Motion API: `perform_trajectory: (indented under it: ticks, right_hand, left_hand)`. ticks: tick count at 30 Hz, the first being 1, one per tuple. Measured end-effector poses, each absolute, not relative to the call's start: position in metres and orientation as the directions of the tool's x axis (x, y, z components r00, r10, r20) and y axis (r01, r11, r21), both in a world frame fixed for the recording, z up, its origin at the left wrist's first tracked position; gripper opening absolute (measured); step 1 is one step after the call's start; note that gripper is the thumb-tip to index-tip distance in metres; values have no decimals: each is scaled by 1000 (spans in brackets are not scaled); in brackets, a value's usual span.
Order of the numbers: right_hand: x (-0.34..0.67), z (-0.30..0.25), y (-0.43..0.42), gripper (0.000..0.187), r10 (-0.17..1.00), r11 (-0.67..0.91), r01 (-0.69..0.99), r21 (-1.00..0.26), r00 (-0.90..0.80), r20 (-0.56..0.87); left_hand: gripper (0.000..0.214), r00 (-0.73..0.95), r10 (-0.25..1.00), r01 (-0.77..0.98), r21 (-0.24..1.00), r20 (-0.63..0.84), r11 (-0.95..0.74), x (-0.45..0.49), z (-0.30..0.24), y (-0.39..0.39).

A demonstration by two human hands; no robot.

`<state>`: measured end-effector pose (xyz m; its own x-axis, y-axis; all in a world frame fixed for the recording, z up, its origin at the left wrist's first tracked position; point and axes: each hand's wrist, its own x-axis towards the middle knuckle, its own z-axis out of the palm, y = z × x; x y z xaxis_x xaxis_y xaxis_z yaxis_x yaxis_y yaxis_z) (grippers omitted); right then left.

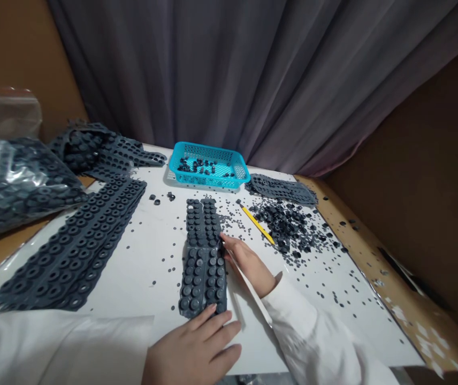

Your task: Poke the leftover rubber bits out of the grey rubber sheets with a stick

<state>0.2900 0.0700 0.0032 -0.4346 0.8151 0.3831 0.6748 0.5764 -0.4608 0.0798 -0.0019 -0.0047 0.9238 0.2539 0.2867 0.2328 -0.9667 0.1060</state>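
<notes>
A dark grey moulded rubber sheet point(204, 256) with rows of round raised studs lies on the white tabletop in front of me. My left hand point(199, 345) rests at its near end, fingers outstretched, with the fingertips touching the sheet's edge. At the sheet's right edge, my right hand point(251, 264) grips a long, thin white stick-like tool point(253, 294). The tool's tip is hidden by the fingers, so I cannot tell exactly what it is. Small dark round bits are scattered on the table around the sheet.
Stacked ring-patterned rubber sheets point(68, 251) lie left, beside a full clear plastic bag point(16, 187). A turquoise basket point(208, 181) holding small dark pieces stands at the back. Rightward are a yellow pencil-like tool point(258, 225), a loose dark pile point(289, 224) and punched sheets point(283, 188).
</notes>
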Motion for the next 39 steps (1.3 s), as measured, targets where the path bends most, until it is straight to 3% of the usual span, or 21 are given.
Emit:
perform_trajectory:
  ticks: [5, 10, 15, 19, 22, 26, 31, 36, 39]
  right_hand:
    - [296, 5, 75, 22, 921, 371, 704, -606, -195, 338]
    - [298, 8, 75, 21, 959, 259, 589, -766, -61, 278]
    - [298, 4, 77, 31, 969, 224, 371, -901, 12, 246]
    - [296, 2, 78, 41, 995, 73, 106, -992, 59, 80]
    - [293, 5, 76, 44, 997, -47, -80, -996, 65, -52]
    - [291, 7, 74, 46, 994, -87, -207, -974, 54, -100]
    - [297, 6, 75, 51, 992, -15, -158, -987, 119, -34]
    - [301, 18, 69, 45, 995, -67, -49, -997, -76, -63]
    - [300, 23, 63, 33, 985, 65, 112, -992, -164, 46]
  left_hand:
    - [26, 936, 230, 205, 119, 267, -972, 79, 1, 2]
    - [23, 910, 263, 230, 138, 322, -963, 79, 3, -2]
    - [20, 804, 380, 301, 238, 458, -924, 79, 9, -10]
    - [17, 821, 338, 277, 196, 459, -941, 79, 13, -4]
    - [12, 796, 340, 285, 185, 502, -941, 81, 12, 1]
    - [13, 740, 342, 295, 176, 579, -939, 84, 10, 0]
    - [17, 789, 344, 346, 94, 509, -933, 80, 12, -4]
    - [21, 796, 338, 357, 61, 502, -932, 80, 12, -5]
    - [22, 743, 348, 366, 89, 572, -926, 82, 11, -5]
